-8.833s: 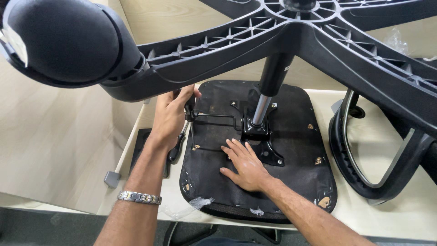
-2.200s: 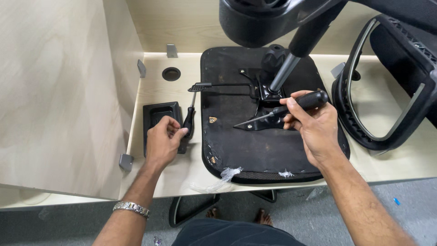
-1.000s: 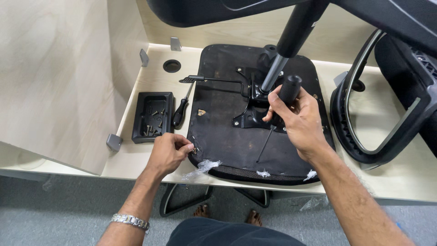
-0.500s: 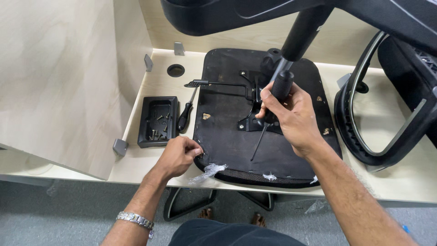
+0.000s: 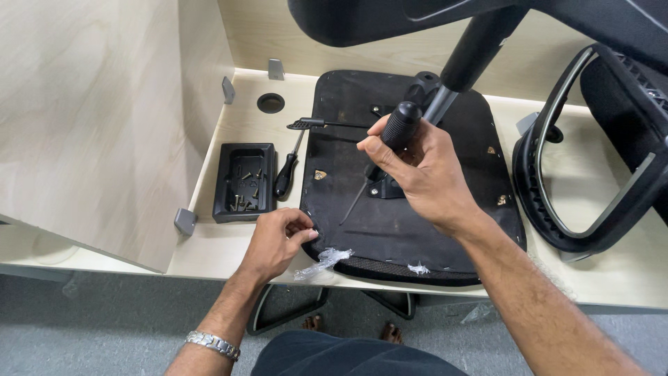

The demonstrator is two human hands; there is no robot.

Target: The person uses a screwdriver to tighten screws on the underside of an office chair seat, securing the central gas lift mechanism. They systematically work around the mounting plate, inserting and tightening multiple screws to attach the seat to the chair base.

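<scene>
An upturned black chair seat [image 5: 424,230] lies on a light wooden desk [image 5: 223,247], its metal mechanism and gas post [image 5: 466,59] rising to the star base at the top. My right hand [image 5: 424,174] grips the black handle of a screwdriver [image 5: 398,125], shaft slanting down-left to the seat's underside. My left hand [image 5: 278,240] rests at the seat's near-left edge, fingers pinched together; whether something small is between them I cannot tell. A bracelet sits on that wrist.
A black tray [image 5: 243,182] with several screws sits left of the seat, a second screwdriver [image 5: 287,174] beside it. A black armrest loop [image 5: 591,188] lies to the right. Torn plastic wrap [image 5: 323,261] hangs at the desk's front edge. A wooden side panel stands on the left.
My right hand lifted the screwdriver from lying flat to point-down over the seat. My left hand came from the screw tray to the seat's near-left edge.
</scene>
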